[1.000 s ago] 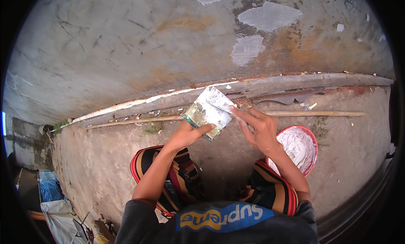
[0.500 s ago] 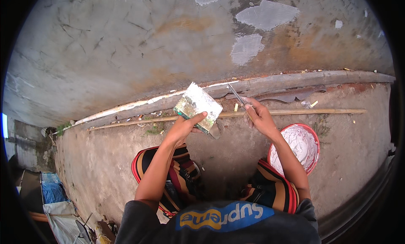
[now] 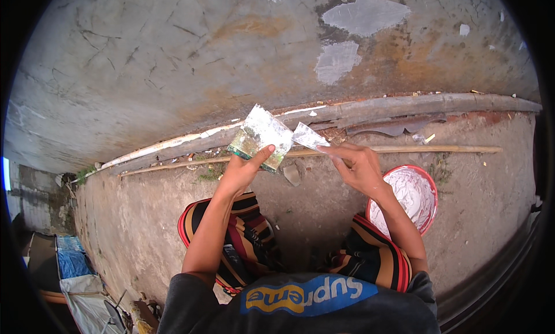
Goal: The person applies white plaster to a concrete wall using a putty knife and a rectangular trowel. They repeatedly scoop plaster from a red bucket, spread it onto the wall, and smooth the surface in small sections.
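Observation:
My left hand [image 3: 244, 171] grips a flat rectangular plate [image 3: 267, 129] along its greenish lower edge, thumb on top. White putty smears cover the plate's upper face. In my right hand [image 3: 358, 167], a putty knife [image 3: 309, 136] is pinched by the fingers, its whitish blade pointing left and its handle mostly covered. The blade's tip lies close to the plate's right edge; whether they touch I cannot tell. Beside my right forearm stands a red-rimmed bucket [image 3: 432, 189] with white putty [image 3: 407, 192] inside, partly hidden by the arm.
Ahead rises a grey, stained wall [image 3: 191, 62] with pale putty patches [image 3: 367, 16]. Along its foot runs a ledge [image 3: 404, 107], with a long bamboo pole [image 3: 428, 149] lying before it. A stone piece [image 3: 292, 175] is on the ground. Tarps [image 3: 75, 259] are at lower left.
The plate has shifted slightly left and up. My right hand has turned the putty knife, so its blade now shows its flat face and points left, beside the plate.

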A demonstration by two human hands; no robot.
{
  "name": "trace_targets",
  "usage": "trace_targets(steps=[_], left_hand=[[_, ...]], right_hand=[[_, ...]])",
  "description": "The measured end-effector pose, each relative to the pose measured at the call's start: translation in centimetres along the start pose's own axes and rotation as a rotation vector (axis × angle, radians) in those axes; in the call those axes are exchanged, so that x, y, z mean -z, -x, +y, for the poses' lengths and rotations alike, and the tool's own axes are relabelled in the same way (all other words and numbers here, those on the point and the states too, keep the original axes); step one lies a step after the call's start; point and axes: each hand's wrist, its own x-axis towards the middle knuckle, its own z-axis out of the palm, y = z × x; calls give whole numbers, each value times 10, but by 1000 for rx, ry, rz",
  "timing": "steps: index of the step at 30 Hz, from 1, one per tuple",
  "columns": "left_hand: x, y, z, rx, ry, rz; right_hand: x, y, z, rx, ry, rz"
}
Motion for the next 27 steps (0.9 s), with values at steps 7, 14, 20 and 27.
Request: trace_targets(steps=[7,14,20,27], left_hand=[[12,-7,-7,93,81,-20],[-11,4,4,84,23,-5],[-23,15,8,56,1,-53],[-13,5,-2,90,-121,-176]], right_hand=[[-4,1,-5,-18,-66,9],[1,-11,-22,12,-10,-21],[-1,-6,-19,-13,-46,-1],[-1,-6,-17,-4,19,17]])
